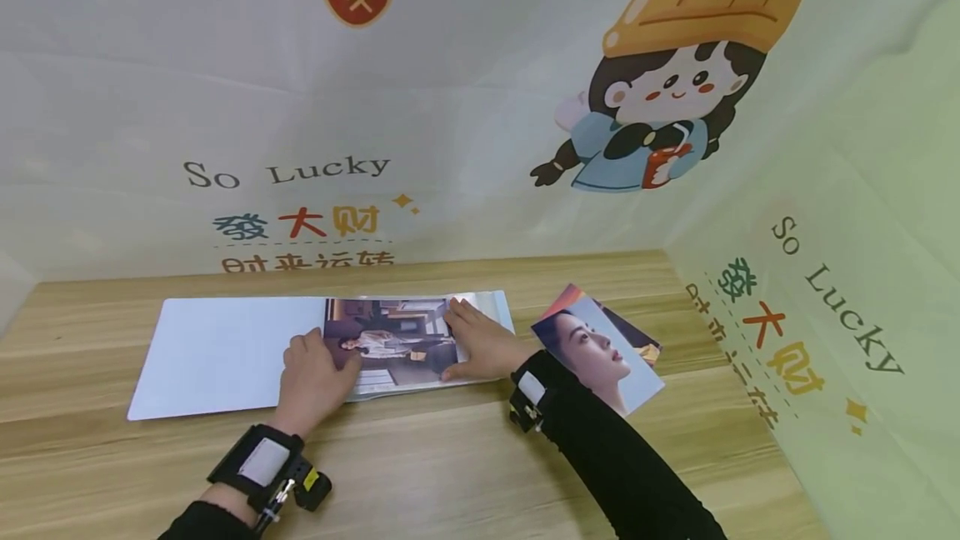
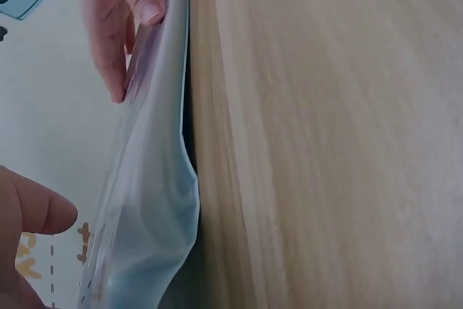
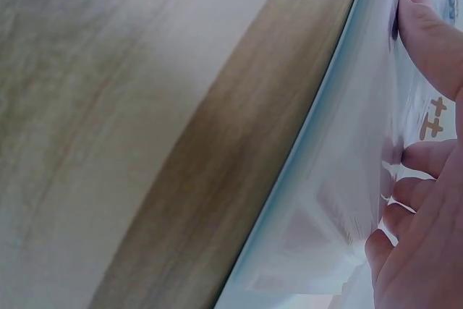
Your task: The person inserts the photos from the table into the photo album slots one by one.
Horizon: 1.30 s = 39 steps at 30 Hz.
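Observation:
An open photo album [image 1: 217,357] lies on the table, its white cover side to the left and clear sleeve pages to the right. On the right page is a photo [image 1: 408,340] of a reclining person in a light outfit. My left hand [image 1: 315,382] rests at the photo's left edge by the fold, thumb toward its lower corner. My right hand [image 1: 487,342] lies over the photo's right end, fingers and thumb spread on the page. Up close, the right fingers [image 3: 423,193] touch the clear sleeve [image 3: 325,179], and the left thumb [image 2: 43,208] shows beside the album's bulging edge.
To the right, loose photos overlap on the wooden table [image 1: 450,473]; the top one is a face portrait [image 1: 592,348], partly behind the right sleeve [image 1: 600,440]. A printed cloth [image 1: 465,107] stands upright along the table's back and right sides.

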Motion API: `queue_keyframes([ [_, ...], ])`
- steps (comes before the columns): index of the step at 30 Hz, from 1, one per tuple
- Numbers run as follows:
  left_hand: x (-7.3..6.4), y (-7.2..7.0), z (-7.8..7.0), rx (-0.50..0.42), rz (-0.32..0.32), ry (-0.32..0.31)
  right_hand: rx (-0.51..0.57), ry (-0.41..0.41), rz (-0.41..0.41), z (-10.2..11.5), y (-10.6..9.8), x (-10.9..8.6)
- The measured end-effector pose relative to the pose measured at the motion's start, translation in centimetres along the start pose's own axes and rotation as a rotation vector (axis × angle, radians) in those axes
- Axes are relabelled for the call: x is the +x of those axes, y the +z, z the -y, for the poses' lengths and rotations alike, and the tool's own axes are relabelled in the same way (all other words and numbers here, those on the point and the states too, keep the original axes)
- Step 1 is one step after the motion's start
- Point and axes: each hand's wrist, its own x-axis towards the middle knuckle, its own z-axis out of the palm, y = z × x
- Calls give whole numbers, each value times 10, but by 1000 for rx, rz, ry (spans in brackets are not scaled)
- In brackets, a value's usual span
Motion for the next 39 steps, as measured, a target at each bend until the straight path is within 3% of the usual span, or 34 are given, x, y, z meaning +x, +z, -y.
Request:
queue_keyframes([
  [16, -1, 8, -5, 162, 78, 112, -3, 13, -22, 1, 1, 2],
  [22, -1, 10, -2, 213, 67, 170, -13, 16, -16, 1, 1, 2],
  [27, -1, 9, 1, 243, 103, 218, -5, 11, -19, 2, 0, 1],
  [31, -1, 7, 3, 249, 128, 234, -2, -17, -31, 5, 0, -1],
  [39, -2, 7, 2, 235, 153, 225, -104, -76, -48, 12, 6, -7],
])
